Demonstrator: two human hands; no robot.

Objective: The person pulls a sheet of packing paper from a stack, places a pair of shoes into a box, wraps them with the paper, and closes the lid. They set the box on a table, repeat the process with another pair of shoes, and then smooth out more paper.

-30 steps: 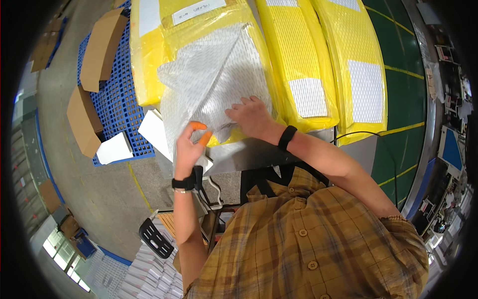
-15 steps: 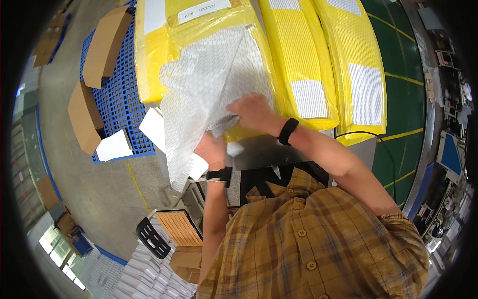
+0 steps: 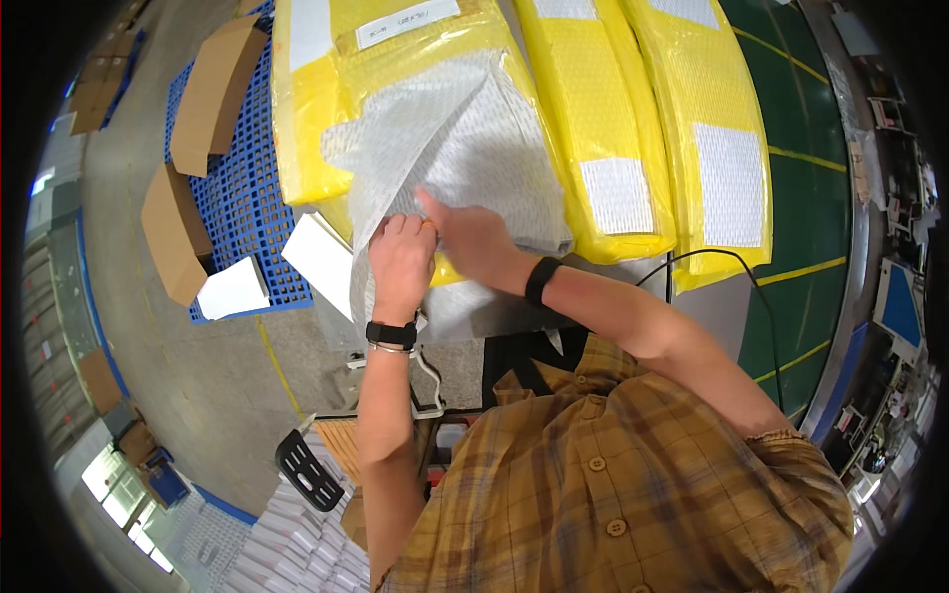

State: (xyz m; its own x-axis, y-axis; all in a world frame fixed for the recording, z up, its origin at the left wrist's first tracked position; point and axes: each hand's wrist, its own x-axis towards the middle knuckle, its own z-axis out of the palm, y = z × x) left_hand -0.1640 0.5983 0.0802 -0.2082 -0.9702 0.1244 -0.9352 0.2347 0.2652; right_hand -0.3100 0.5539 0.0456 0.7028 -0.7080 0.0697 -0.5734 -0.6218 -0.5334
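A translucent pale plastic sheet or bag (image 3: 484,148) with small printed marks lies loosely over a yellow-wrapped package (image 3: 326,109) in front of me. My left hand (image 3: 400,262) is closed on the sheet's near left edge, its fingers curled over it. Right beside it is my right hand (image 3: 479,242), its thumb stretched up over the sheet. The other fingers of that hand are turned away and hidden near my left knuckles, so whether they grip anything cannot be told.
More yellow-wrapped packages (image 3: 598,119) with white labels stand to the right. White flat sheets (image 3: 321,259) lie at the left by a blue plastic pallet (image 3: 242,198) with open cardboard boxes (image 3: 217,99). A black cable (image 3: 746,267) curves at the right. A chair back (image 3: 308,469) stands lower left.
My left hand has moved up and left, coming out from beneath the sheet to grip its edge. My right hand has moved left and down beside it. The hanging left flap is pulled in.
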